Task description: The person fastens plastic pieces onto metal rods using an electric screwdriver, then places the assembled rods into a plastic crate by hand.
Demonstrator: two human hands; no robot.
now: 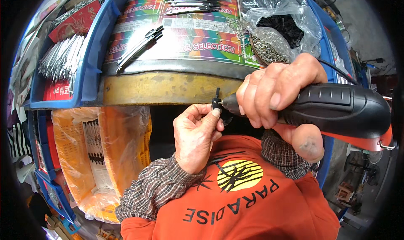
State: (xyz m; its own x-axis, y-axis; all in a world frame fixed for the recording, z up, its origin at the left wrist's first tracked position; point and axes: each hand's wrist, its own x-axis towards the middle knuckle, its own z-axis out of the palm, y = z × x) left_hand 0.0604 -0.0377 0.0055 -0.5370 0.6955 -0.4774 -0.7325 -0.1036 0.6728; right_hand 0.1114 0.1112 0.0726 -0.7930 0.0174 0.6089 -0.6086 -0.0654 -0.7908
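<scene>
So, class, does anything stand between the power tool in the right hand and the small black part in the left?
Nothing visible does: the power tool in the right hand reaches, or all but reaches, the small black part pinched in the left hand.

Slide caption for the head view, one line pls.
Head view: the right hand holds a black-and-red power tool, its tip at a small black part pinched in the left hand.
</scene>
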